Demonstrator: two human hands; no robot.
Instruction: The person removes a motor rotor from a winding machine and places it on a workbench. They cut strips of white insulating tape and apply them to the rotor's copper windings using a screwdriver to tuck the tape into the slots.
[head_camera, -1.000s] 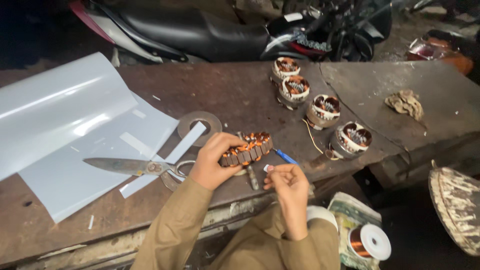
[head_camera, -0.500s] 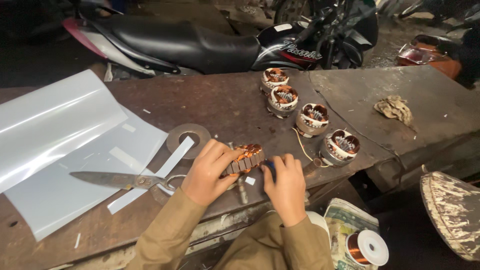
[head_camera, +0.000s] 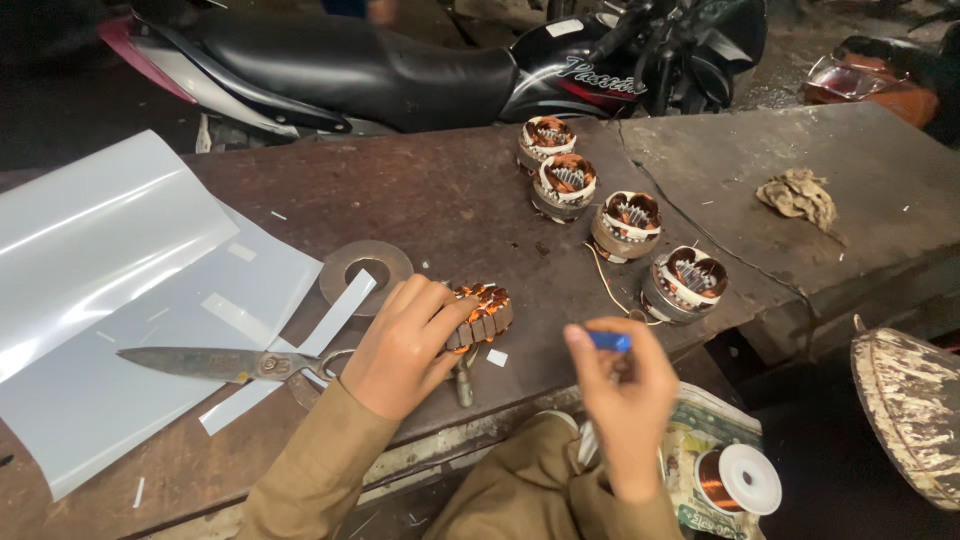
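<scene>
A printed packet (head_camera: 700, 440), pale green and white, is seen below the bench edge by the person's lap, with a spool of copper wire (head_camera: 735, 480) with white flanges lying on it. On the brown workbench (head_camera: 450, 200) a copper-wound motor core (head_camera: 482, 312) is gripped by the left hand (head_camera: 405, 345), fingers closed over its side, near the front edge. A small blue piece (head_camera: 608, 341) is pinched between the fingertips of the right hand (head_camera: 625, 395), which is held off the bench in front of the edge, apart from the left. To the left, large scissors (head_camera: 215, 363) are laid on grey sheets (head_camera: 110, 300), with cut strips (head_camera: 335, 315) and a flat metal ring (head_camera: 365, 272) just beside the left hand. Behind the core, four more wound cores (head_camera: 625, 225) are lined up diagonally toward the far edge. A crumpled rag (head_camera: 800, 195) is seen on the right slab. A parked motorcycle (head_camera: 400, 70) closes off the far side. Bare bench surface is left between the ring and the row of cores.
</scene>
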